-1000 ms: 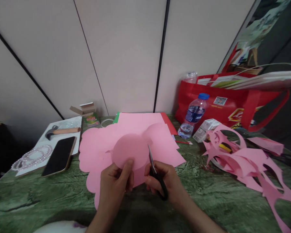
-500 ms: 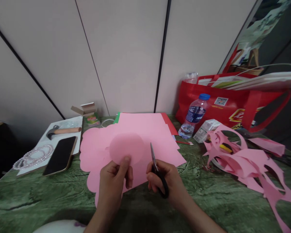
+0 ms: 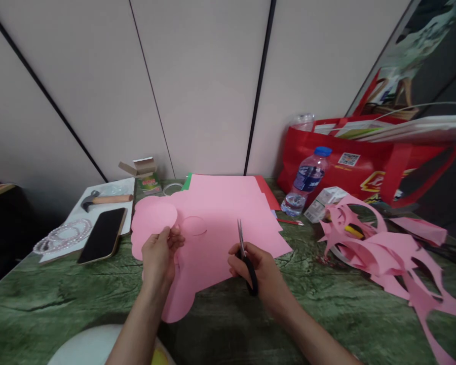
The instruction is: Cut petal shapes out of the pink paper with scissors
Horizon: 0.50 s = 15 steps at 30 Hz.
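Between its thumb and fingers my left hand point(image 3: 160, 253) pinches a round pink paper piece point(image 3: 157, 217), above the left part of the pink sheets. My right hand point(image 3: 259, 268) grips black-handled scissors point(image 3: 240, 238), blades pointing up and away, slightly parted. Beneath both hands lies a stack of pink paper sheets point(image 3: 228, 203), with scalloped rounded edges on the left side. An oval pink paper piece or outline point(image 3: 194, 225) shows on the stack between the hands; I cannot tell which.
Pink paper offcuts point(image 3: 393, 258) are heaped at the right. Behind them stand a small white box point(image 3: 324, 204), a water bottle point(image 3: 306, 182) and a red bag point(image 3: 365, 165). At left lie a phone point(image 3: 103, 235), a hammer point(image 3: 108, 199) and a string of beads point(image 3: 64, 235).
My left hand has moved left and slightly up with the round paper piece, uncovering the oval on the stack. My right hand has stayed nearly in place with the scissors. The view has shifted slightly.
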Each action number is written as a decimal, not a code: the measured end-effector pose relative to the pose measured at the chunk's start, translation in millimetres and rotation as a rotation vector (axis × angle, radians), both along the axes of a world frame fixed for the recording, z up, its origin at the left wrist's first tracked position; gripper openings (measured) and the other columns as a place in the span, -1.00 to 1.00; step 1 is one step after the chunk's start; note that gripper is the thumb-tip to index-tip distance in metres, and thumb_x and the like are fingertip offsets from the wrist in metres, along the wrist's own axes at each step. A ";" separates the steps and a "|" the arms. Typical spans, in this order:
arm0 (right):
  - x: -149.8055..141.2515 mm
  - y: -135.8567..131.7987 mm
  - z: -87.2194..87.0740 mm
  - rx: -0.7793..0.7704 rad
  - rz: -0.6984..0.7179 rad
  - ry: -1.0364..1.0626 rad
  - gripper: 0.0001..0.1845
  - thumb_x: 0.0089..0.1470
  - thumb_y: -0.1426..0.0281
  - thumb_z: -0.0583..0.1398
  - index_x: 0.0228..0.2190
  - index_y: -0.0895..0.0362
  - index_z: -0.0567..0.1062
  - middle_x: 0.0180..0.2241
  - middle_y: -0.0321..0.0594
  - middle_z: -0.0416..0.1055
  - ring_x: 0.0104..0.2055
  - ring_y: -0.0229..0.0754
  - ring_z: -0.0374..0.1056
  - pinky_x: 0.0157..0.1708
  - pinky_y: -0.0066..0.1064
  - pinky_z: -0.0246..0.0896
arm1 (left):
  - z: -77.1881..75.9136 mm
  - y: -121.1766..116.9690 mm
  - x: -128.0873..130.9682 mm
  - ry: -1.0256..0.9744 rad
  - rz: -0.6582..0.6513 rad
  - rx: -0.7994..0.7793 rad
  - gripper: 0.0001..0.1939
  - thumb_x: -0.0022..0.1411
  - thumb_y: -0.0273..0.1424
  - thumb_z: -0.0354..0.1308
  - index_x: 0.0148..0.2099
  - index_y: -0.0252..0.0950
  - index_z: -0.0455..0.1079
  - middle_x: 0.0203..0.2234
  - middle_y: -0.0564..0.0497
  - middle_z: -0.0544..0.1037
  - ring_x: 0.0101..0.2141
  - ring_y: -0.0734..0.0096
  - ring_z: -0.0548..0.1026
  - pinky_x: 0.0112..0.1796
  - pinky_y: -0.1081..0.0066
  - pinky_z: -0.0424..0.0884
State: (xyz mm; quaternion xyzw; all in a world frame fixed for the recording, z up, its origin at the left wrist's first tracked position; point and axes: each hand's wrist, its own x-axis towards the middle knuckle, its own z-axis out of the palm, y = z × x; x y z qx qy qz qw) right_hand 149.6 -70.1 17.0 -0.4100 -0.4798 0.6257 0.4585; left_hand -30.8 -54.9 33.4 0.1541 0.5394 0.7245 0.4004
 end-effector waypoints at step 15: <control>3.1 2.8 1.1 -0.114 -0.108 0.018 -0.66 -0.14 0.14 0.24 -0.45 0.16 0.36 -0.55 -0.29 0.35 -0.47 -0.24 0.27 -0.50 -0.47 0.04 | -12.9 10.4 -11.8 0.183 0.144 -0.171 -0.67 0.20 -0.33 0.06 0.00 -0.31 0.27 -0.10 -0.09 0.39 -0.19 0.28 0.43 -0.23 0.17 0.39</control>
